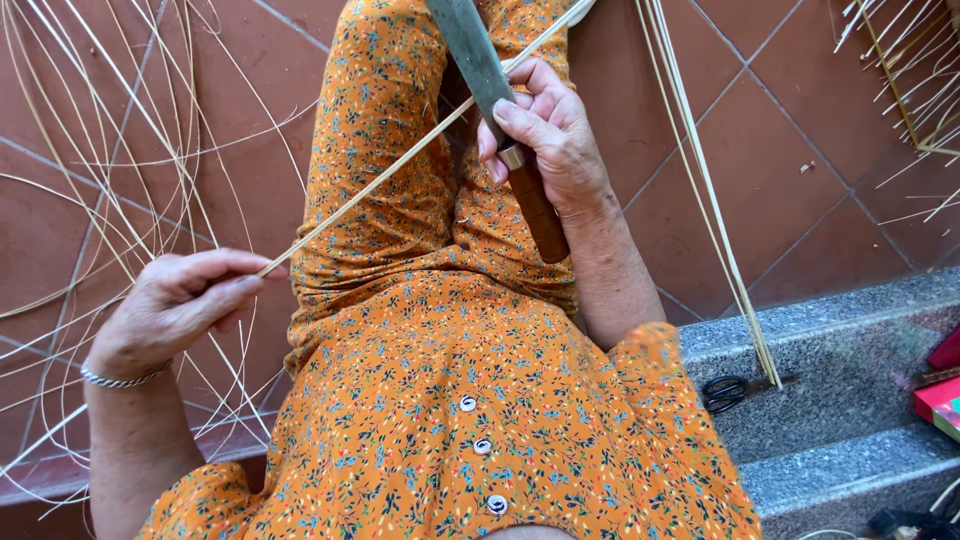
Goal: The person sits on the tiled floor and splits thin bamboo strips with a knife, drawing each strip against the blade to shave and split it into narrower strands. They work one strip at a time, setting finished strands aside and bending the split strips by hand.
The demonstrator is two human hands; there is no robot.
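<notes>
My right hand [553,135] grips a large knife [477,55] by its brown wooden handle [535,210], the grey blade pointing up and away over my lap. A thin pale bamboo strip [400,165] runs diagonally from under the blade down to my left hand [180,300], which pinches its near end between thumb and fingers. The strip passes against the blade beside my right thumb. A silver bracelet [120,379] circles my left wrist. I wear an orange flowered dress [450,380] and sit with my legs stretched forward.
Many loose thin strips [110,180] curl over the red tiled floor [760,150] at left. A bundle of straight strips [715,220] leans at right. Black scissors [725,391] lie on the grey stone step [850,360]. Red boxes [940,395] sit at the far right.
</notes>
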